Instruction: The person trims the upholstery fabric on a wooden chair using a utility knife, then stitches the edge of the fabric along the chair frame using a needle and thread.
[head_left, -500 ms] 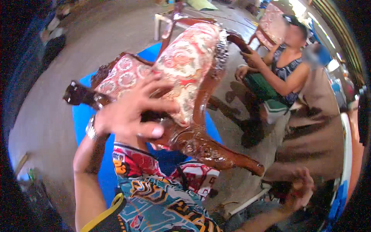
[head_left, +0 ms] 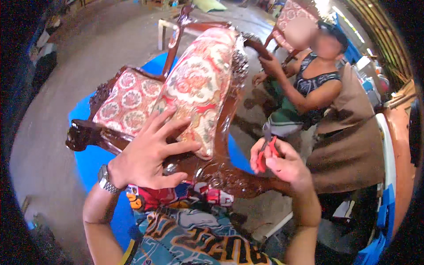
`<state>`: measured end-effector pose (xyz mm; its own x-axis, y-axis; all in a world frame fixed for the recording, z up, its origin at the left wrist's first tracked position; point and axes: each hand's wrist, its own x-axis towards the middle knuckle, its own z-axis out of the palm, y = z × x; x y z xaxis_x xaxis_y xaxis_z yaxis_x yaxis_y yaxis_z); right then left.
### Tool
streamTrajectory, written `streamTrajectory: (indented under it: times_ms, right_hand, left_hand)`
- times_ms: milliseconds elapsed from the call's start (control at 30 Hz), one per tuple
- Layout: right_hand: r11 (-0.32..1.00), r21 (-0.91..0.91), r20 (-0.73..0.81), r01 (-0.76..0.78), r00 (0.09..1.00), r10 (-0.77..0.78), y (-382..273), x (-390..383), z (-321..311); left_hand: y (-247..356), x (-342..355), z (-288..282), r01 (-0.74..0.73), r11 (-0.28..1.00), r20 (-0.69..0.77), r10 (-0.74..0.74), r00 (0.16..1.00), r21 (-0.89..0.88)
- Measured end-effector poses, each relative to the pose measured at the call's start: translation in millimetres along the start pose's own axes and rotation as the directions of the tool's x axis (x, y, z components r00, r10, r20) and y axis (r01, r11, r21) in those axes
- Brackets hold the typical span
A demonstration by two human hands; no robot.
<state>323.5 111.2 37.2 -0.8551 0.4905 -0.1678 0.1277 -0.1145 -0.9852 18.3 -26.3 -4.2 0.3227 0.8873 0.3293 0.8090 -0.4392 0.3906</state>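
Our right hand [head_left: 285,164] closes round red-handled snips [head_left: 273,143], tips pointing away from us, probably for safety. Our left hand [head_left: 152,152], fingers spread wide, lies on the chair [head_left: 194,75] before us, seemingly steadying it. Beyond, a co-worker's hand [head_left: 272,67] grips its wooden arm [head_left: 254,46], likely bracing it.

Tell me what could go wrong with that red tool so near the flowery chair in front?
The red-handled tool in the right hand might slip and snag the flowery fabric. Its tip could also nick the left hand, whose fingers are spread over the chair. And a bump might scratch the shiny carved wood.
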Motion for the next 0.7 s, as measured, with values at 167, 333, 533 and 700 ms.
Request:
streamTrajectory:
  times_ms: [167, 333, 533, 700]
  right_hand:
    - [0.855, -0.509, 0.13, -0.101, 0.973, 0.192, -18, 17, -2]
    - [0.696, -0.717, 0.276, -0.037, 0.902, 0.332, -43, 45, 8]
    - [0.463, -0.847, 0.142, -0.26, 0.729, 0.67, -69, 83, 26]
    - [0.268, -0.909, 0.039, -0.318, 0.577, 0.816, -83, 98, 36]
  left_hand:
    - [13, 2, 0, 0.022, 0.999, 0.053, -0.024, 0.998, 0.035]
    - [11, 5, -6, 0.055, 0.998, 0.101, -0.051, 0.994, -0.039]
    - [7, 5, -4, 0.069, 0.997, 0.133, -0.065, 0.989, -0.026]
    - [5, 3, -2, 0.061, 0.996, 0.091, -0.055, 0.994, -0.06]
